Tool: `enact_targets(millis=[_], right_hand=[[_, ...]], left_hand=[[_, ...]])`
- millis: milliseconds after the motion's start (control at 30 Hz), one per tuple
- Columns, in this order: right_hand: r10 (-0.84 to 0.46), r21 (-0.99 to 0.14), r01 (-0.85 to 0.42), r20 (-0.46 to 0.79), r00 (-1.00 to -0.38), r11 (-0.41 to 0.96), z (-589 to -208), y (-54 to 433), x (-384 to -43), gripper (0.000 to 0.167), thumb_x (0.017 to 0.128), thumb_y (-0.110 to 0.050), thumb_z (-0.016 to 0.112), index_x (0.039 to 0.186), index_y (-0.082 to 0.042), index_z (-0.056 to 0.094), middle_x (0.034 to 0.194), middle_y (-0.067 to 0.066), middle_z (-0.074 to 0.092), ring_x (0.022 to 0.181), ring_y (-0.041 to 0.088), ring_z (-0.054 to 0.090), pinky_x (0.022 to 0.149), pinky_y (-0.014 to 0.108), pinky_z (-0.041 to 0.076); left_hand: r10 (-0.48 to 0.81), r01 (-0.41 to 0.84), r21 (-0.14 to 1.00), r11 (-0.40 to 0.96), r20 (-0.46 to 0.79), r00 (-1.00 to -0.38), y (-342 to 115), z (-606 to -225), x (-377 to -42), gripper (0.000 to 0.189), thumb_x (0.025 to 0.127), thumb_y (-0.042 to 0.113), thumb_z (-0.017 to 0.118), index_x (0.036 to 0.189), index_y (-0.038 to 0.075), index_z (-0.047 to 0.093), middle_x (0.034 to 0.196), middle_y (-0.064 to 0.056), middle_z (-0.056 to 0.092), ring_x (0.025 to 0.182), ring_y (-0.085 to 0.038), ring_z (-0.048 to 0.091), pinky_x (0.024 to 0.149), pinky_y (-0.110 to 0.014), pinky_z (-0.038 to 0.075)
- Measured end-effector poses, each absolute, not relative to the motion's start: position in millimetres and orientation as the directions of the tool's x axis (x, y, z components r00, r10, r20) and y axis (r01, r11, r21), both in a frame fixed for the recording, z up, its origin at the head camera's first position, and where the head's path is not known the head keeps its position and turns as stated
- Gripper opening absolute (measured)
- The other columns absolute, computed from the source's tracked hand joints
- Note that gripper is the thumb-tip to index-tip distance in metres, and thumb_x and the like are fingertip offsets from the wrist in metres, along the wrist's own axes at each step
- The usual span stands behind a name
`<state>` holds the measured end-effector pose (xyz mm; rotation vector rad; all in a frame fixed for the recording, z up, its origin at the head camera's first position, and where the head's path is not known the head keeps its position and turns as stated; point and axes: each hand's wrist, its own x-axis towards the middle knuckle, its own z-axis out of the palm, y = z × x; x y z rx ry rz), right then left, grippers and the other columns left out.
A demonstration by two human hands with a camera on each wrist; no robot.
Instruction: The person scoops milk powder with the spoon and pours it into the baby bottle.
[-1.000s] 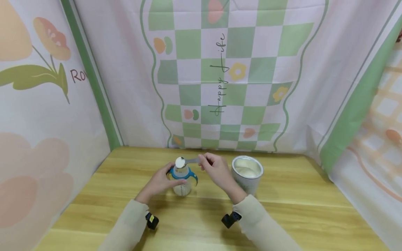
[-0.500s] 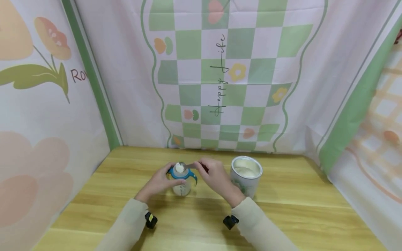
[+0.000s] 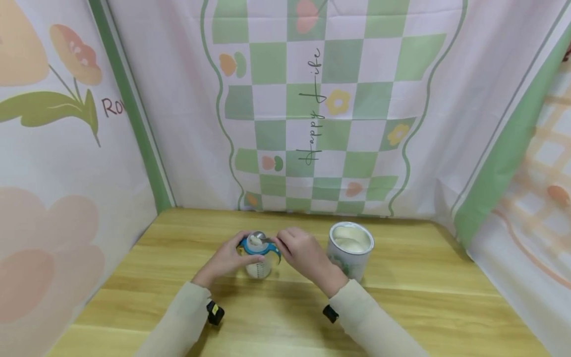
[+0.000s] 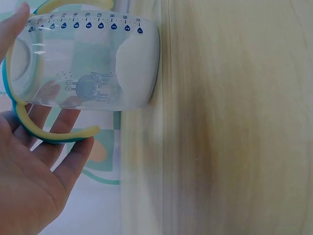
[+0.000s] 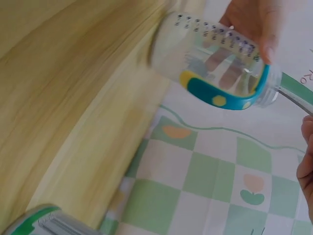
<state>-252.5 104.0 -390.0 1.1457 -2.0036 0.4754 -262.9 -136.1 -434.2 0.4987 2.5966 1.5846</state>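
A clear baby bottle with blue-and-yellow side handles stands upright on the table, its mouth uncovered. My left hand grips it around the collar and handle, thumb across the front. White powder lies in the bottom of the bottle in the left wrist view. With thumb and fingers, my right hand pinches the handle of a metal spoon. The spoon's bowl is tipped at the bottle's mouth, with some white powder showing there. In the right wrist view, the spoon handle slants across the bottle's opening.
Right of the bottle, close behind my right hand, stands an open can of cream-coloured powder. The wooden table backs onto a green-checked cloth, with printed cloth on both sides.
My right hand has lowered the spoon from above the bottle to its mouth and tilted it; the heap of powder in its bowl has shrunk. My left hand stays on the bottle.
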Motion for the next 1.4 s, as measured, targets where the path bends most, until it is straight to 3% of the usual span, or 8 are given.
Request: enact_targets(millis=[333,533,667,867,1000,1133,1300,1400], right_hand=[[-0.671,0.232,-0.835,0.713,-0.203,0.498,-385.9,109.4,-251.0,0.018,0.083,-0.011,0.082,0.085,-0.008,0.064,0.075,0.0,0.061,0.065,0.011,0.059,0.058,0.021,0.051],[-0.712,0.271,-0.826,0.672,-0.205,0.494,-384.4,113.1,-247.6,0.019,0.083,-0.013,0.082,0.083,-0.008,0.065,0.073,-0.001,0.061,0.062,0.009,0.057,0.055,0.019,0.048],[-0.722,0.27,-0.827,0.657,-0.215,0.493,-384.6,115.2,-246.2,0.014,0.09,-0.014,0.077,0.084,-0.008,0.066,0.073,-0.001,0.061,0.062,0.01,0.057,0.055,0.019,0.048],[-0.738,0.304,-0.818,0.643,-0.202,0.488,-383.3,115.5,-244.3,0.009,0.088,-0.01,0.078,0.087,-0.008,0.069,0.073,0.0,0.06,0.061,0.01,0.055,0.056,0.02,0.049],[-0.761,0.359,-0.802,0.626,-0.172,0.477,-382.8,115.6,-243.8,0.01,0.087,-0.005,0.078,0.087,-0.008,0.068,0.072,0.001,0.056,0.06,0.009,0.052,0.055,0.019,0.047],[-0.763,0.394,-0.793,0.633,-0.133,0.465,-383.8,116.2,-244.7,0.009,0.096,-0.007,0.068,0.087,-0.008,0.069,0.073,0.001,0.057,0.062,0.01,0.053,0.057,0.019,0.048],[-0.746,0.386,-0.799,0.656,-0.114,0.462,-385.7,116.6,-245.1,0.026,0.106,-0.012,0.051,0.088,-0.008,0.069,0.073,0.001,0.056,0.062,0.011,0.052,0.056,0.02,0.047],[-0.739,0.373,-0.8,0.661,-0.127,0.471,-385.8,115.9,-245.3,0.013,0.099,-0.01,0.064,0.087,-0.007,0.068,0.074,0.001,0.057,0.062,0.011,0.054,0.057,0.021,0.048]], left_hand=[[0.321,0.274,0.867,0.415,0.143,-0.936,-135.7,-435.1,-265.1,0.072,0.082,0.042,0.084,0.143,0.023,0.051,0.131,0.003,0.06,0.123,-0.023,0.054,0.104,-0.054,0.04],[0.31,0.252,0.873,0.417,0.124,-0.943,-135.8,-433.7,-262.6,0.074,0.083,0.04,0.083,0.146,0.021,0.049,0.133,0.001,0.059,0.127,-0.026,0.051,0.106,-0.057,0.037],[0.298,0.238,0.869,0.434,0.111,-0.948,-135.8,-431.9,-261.5,0.074,0.083,0.04,0.083,0.146,0.021,0.049,0.134,0.001,0.059,0.129,-0.027,0.05,0.107,-0.06,0.036],[0.3,0.233,0.86,0.454,0.099,-0.949,-135.9,-429.4,-261.2,0.077,0.082,0.048,0.082,0.146,0.021,0.049,0.13,0.002,0.061,0.124,-0.025,0.053,0.103,-0.056,0.04],[0.312,0.242,0.863,0.443,0.105,-0.944,-136.1,-429.1,-261.3,0.075,0.083,0.045,0.082,0.145,0.018,0.049,0.127,0.001,0.061,0.121,-0.024,0.055,0.101,-0.055,0.042],[0.313,0.247,0.863,0.441,0.11,-0.943,-136.4,-430.4,-262.0,0.072,0.084,0.041,0.082,0.144,0.018,0.049,0.126,0.001,0.062,0.119,-0.022,0.056,0.1,-0.052,0.043],[0.318,0.247,0.869,0.43,0.11,-0.942,-136.2,-432.0,-263.1,0.071,0.085,0.038,0.082,0.144,0.018,0.049,0.128,0.002,0.061,0.119,-0.022,0.055,0.101,-0.052,0.043],[0.316,0.247,0.871,0.424,0.113,-0.942,-135.8,-431.5,-263.0,0.07,0.085,0.036,0.082,0.145,0.018,0.049,0.129,0.0,0.061,0.12,-0.023,0.055,0.101,-0.052,0.043]])
